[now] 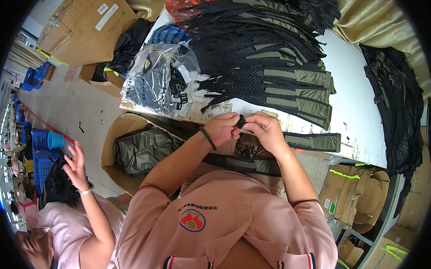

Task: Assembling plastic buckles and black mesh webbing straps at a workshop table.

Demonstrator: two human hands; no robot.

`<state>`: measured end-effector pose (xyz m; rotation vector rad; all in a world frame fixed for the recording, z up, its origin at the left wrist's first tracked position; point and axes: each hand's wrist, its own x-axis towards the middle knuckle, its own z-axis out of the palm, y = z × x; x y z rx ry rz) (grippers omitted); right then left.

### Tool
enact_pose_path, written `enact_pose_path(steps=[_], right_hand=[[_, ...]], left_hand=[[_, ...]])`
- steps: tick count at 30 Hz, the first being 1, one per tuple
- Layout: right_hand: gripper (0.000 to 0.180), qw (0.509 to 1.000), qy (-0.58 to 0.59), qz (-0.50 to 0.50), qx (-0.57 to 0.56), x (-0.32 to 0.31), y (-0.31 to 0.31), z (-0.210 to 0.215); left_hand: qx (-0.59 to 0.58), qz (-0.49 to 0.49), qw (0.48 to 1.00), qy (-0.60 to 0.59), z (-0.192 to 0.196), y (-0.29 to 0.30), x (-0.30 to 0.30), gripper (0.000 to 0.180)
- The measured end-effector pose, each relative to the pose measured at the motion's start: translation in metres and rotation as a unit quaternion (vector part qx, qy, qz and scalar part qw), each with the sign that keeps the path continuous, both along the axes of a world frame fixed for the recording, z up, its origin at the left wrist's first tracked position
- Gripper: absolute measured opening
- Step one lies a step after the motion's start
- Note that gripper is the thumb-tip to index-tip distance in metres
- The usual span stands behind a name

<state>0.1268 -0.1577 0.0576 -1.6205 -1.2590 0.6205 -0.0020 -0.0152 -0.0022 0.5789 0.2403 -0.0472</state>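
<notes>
Near the table's front edge, my left hand (222,128) and my right hand (266,131) meet with their fingers closed. Between the fingertips is a small black piece (241,121), perhaps a buckle or strap end; the fingers hide most of it. A black mesh strap with an olive end (320,142) lies to the right, passing behind my right hand. Another dark strap (245,165) crosses below my hands, against my body. Beyond them, many similar shoulder straps (280,75) lie in overlapping rows on the white table (349,82).
A clear plastic bag (159,79) of black buckles sits at the table's left. Below it stands an open carton (110,152) with dark olive material. Black straps (395,109) hang over the right edge. Cartons (353,191) stand underneath. A co-worker's raised hand (75,165) is at left.
</notes>
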Motion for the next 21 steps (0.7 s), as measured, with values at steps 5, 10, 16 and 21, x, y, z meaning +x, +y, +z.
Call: enact_pose_path(steps=[5, 10, 16, 21], right_hand=[[0.01, 0.944, 0.33, -0.021, 0.0, 0.002, 0.003, 0.0], [0.012, 0.995, -0.064, -0.032, 0.066, 0.004, 0.011, 0.002], [0.013, 0.985, -0.094, -0.066, 0.131, -0.006, 0.009, 0.011], [0.014, 0.948, 0.313, -0.054, 0.009, -0.007, 0.009, 0.006]], left_hand=[[0.063, 0.017, 0.998, 0.001, 0.004, 0.002, 0.002, 0.016], [0.115, 0.075, 0.99, 0.029, 0.025, -0.006, 0.007, 0.012], [0.286, 0.179, 0.941, 0.034, 0.044, -0.015, 0.011, 0.011], [0.32, 0.245, 0.914, 0.04, 0.035, -0.018, 0.014, 0.01]])
